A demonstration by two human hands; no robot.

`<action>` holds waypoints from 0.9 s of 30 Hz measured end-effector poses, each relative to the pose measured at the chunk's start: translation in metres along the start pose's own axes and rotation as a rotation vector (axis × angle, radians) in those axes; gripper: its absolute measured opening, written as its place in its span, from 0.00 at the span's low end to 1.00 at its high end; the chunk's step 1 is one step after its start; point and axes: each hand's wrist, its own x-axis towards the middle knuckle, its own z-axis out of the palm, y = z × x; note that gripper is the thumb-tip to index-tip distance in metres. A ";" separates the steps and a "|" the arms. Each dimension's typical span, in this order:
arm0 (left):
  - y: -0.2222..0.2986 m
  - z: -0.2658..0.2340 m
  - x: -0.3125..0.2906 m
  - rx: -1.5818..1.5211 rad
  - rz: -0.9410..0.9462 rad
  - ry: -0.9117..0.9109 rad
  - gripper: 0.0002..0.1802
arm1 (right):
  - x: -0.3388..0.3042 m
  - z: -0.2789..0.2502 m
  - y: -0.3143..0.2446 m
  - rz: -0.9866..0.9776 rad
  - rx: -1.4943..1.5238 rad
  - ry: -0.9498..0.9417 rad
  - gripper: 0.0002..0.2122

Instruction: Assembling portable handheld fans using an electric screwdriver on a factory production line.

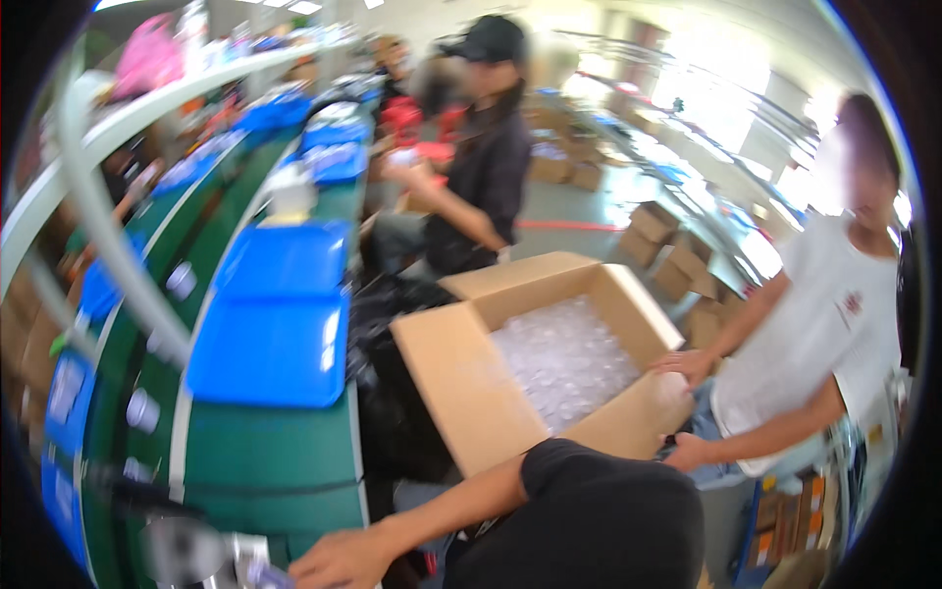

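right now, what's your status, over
Right hand by clear plastic pieces at the green conveyor's end, grip unclear. Left hand out of view. Open carton alongside, person in white holding it.

The left hand point(339, 562) reaches out low with fingers spread, forearm bare; the right hand is out of view.

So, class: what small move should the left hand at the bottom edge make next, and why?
Probably reach a little further left and close on the clear pieces. The left hand lies at the edge of the green belt, its fingers just short of them; blur hides whether it holds anything. The right hand is out of view.
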 end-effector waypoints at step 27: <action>0.096 0.068 0.164 0.442 -1.371 -0.029 0.31 | -0.053 0.044 -0.088 0.431 -0.505 0.376 0.09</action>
